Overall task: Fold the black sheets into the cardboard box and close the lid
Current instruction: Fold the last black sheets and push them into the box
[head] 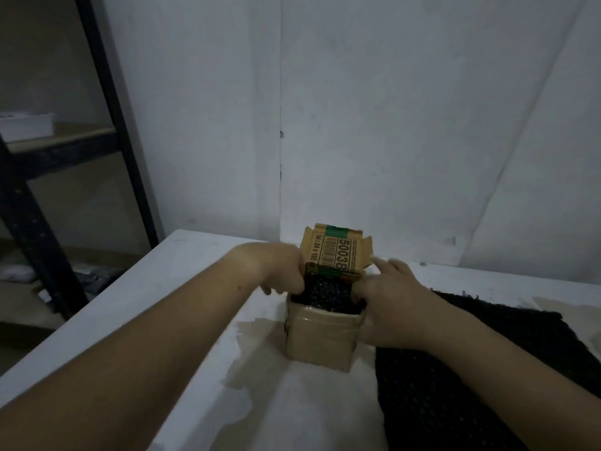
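A small cardboard box [320, 340] stands on the white table, its lid [335, 252] tilted up at the back with a barcode label and green stripes. Folded black sheet [328, 296] fills the open top. My left hand [279, 271] is at the box's upper left edge, fingers curled onto the black sheet near the lid's hinge. At the upper right edge my right hand [390, 297] has its thumb pressing on the sheet and its fingers spread behind the lid's side flap. More black sheet [455, 385] lies flat on the table to the right, partly under my right forearm.
The white table [195, 320] has a worn brownish patch around the box and ends at a left edge. A white wall rises right behind the box. A dark metal shelf rack [107, 125] with a white tray stands at the left.
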A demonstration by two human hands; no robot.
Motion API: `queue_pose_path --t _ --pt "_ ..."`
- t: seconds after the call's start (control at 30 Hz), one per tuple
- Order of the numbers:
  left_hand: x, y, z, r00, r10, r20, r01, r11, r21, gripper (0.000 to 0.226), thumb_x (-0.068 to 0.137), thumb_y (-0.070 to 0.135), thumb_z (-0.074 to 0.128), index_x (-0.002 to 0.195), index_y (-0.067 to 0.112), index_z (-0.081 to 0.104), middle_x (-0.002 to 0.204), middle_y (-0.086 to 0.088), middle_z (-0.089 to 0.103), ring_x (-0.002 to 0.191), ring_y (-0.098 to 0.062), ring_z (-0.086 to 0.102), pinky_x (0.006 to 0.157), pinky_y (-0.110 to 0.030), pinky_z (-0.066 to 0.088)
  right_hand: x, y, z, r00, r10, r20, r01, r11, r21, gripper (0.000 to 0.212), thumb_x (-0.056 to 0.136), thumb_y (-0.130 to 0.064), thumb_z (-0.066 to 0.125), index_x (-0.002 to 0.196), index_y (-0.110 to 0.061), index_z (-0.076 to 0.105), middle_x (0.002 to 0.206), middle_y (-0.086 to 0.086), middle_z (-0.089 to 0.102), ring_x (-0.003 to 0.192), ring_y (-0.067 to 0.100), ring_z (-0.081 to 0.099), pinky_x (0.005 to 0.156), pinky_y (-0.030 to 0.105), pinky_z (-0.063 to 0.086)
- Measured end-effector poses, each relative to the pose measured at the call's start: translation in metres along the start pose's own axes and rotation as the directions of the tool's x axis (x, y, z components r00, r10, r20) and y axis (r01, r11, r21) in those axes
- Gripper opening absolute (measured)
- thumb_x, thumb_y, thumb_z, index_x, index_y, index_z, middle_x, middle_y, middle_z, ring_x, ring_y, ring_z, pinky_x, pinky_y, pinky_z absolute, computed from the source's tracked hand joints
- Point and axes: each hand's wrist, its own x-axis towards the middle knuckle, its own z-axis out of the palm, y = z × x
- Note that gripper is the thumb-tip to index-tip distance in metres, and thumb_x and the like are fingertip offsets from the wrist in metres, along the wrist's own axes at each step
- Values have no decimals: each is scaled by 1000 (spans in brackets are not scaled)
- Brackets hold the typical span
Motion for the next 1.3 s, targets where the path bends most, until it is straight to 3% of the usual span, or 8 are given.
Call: queue_pose_path --t 0.1,0.17,0.3,0.53,0.73,0.9,1.1,1.3 --pt "0 -6 -6 992 78 -101 -86 993 -82 51 80 35 63 131 34 52 127 5 54 100 -16 61 73 -27 54 7 5 -9 997 44 -62 -30 977 212 46 70 -58 46 107 -31 57 96 -5 58 121 24 44 100 36 29" --pt "3 -5 -2 997 80 -10 -81 989 -121 66 77 37 65 140 41 45 133 7 49 99 -14 58 71 -27 55 14 9 -8 997 72 -30 -64 975 213 53 76 -60 42 118 -33 56 107 0 59 119 24 45 95 35 30" --pt "14 -2 10 981 -35 193 52 995 -86 81 79 39 67 151 43 30 152 3 37 118 -19 49 88 -34 56 23 17 15 984 119 132 -142 972 185 71 81 -59 44 148 -38 35 153 4 37 143 26 23 115 41 19" --pt "35 8 20 930 -140 341 164 986 -42 71 86 32 63 151 33 33 140 1 48 106 -14 52 88 -31 53 40 18 33 940 144 308 -226 941 251 86 67 -61 34 150 -49 16 164 -1 15 148 33 4 116 47 10" --pt "50 19 14 912 -217 349 189 976 111 62 87 29 65 146 22 45 129 -4 58 80 -12 58 52 -18 50 53 12 31 902 188 388 -281 939 197 84 71 -51 42 150 -48 15 162 7 19 145 37 6 114 46 10" --pt "46 15 16 920 -182 347 187 982 18 66 86 28 67 147 24 43 130 -4 56 100 -16 61 72 -26 55 44 12 26 933 178 312 -256 939 231 76 81 -55 48 151 -44 22 162 7 19 148 34 -1 117 44 3" --pt "5 -8 13 986 65 151 -8 937 -350 74 72 41 63 141 53 38 134 11 49 110 -8 54 81 -30 57 13 20 13 990 141 -6 -126 908 400 65 87 -40 57 148 -42 34 158 0 32 147 22 12 116 35 11" --pt "-43 -1 37 950 265 -167 -310 874 -375 63 79 37 62 131 63 38 128 28 48 108 11 53 82 -4 41 -47 29 22 987 159 4 -136 831 539 63 91 -36 56 148 -45 30 155 -14 32 150 17 7 119 37 16"
